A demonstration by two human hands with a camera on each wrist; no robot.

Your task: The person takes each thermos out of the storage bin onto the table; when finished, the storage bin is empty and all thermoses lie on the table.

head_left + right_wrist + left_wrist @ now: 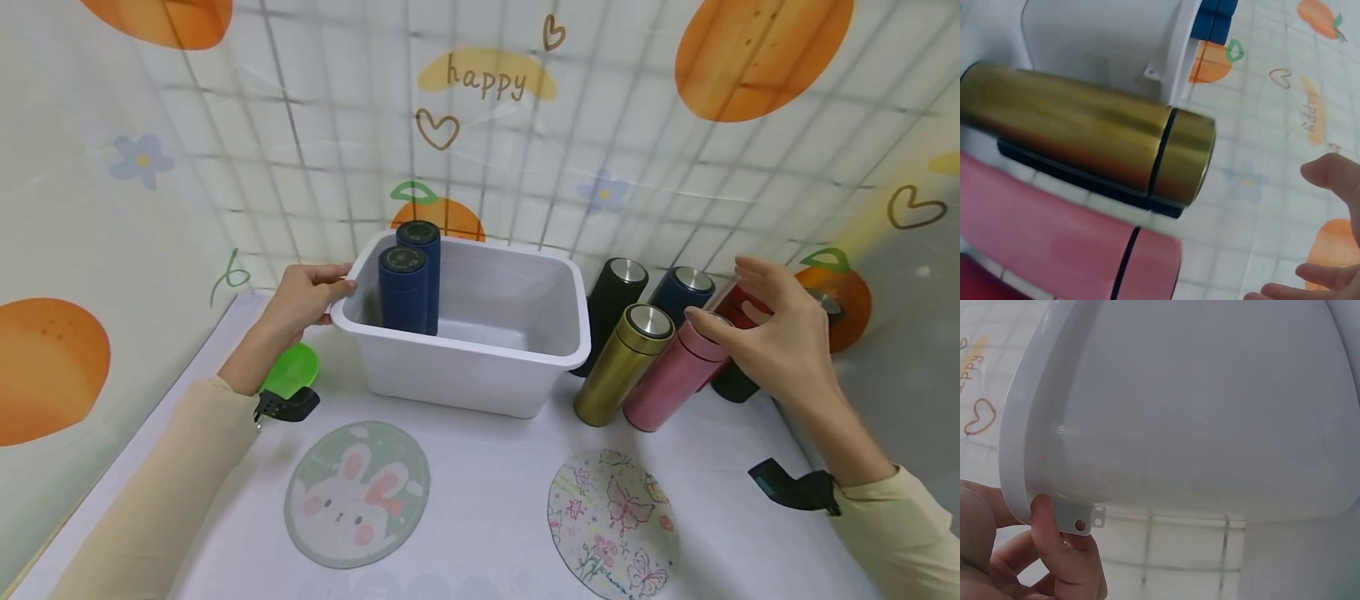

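My left hand [306, 298] grips the left end of a white plastic bin [450, 367] by its rim. In the left wrist view, the fingers of that hand [1063, 562] curl about the rim beside a small tab with a hole. Two dark blue thermos bottles [403, 292] stand upright inside the bin at its left end. My right hand [783, 337] hovers, fingers spread, over a pink thermos [675, 379] and a red thermos [738, 307], holding nothing. A gold thermos [622, 367] stands left of the pink one; both also show in the right wrist view.
A black thermos [617, 292] and a blue thermos [684, 287] stand behind, right of the bin. Another dark bottle [733, 385] is partly hidden by my right hand. Two round mats, one with a rabbit [356, 496], one with butterflies [611, 525], and a green round object [292, 371] lie on the table.
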